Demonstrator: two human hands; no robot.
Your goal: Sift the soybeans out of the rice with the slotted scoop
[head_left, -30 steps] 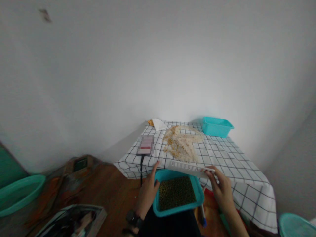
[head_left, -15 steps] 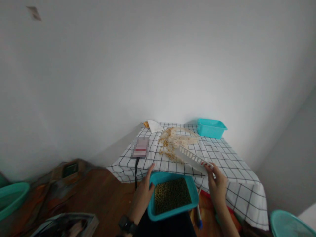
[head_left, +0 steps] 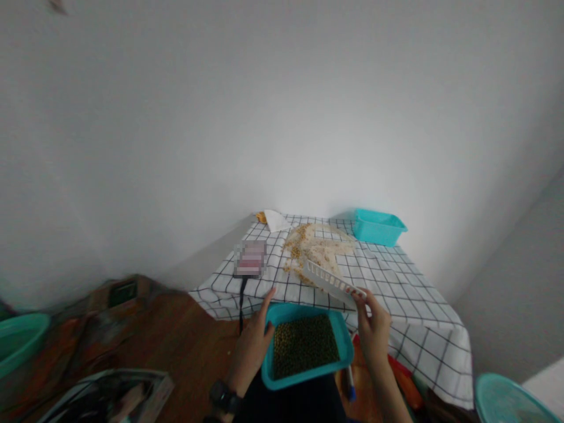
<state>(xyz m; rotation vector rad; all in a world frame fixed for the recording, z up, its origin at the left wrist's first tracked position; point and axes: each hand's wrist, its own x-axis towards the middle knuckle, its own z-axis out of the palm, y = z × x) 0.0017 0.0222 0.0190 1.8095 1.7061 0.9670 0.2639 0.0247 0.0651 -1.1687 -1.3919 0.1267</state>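
Note:
A turquoise tub sits low at the table's front edge, with a layer of small green and yellowish beans in it. My left hand holds its left side, the thumb over the rim and the index finger stretched along the outside. My right hand grips one end of a white slotted plastic tray, tilted and seen nearly edge-on. Its far end reaches loose yellow beans scattered on the table. A thin pale, crumpled sheet lies among them.
A checked cloth covers the table. A second turquoise tub stands at the back right. At the left lie a blurred-out packet and a white paper. A marker and round green basins are below.
My right hand and the white slotted tray have moved left, over the scattered beans. My left hand and the tub stay nearly in place. The view has shifted slightly.

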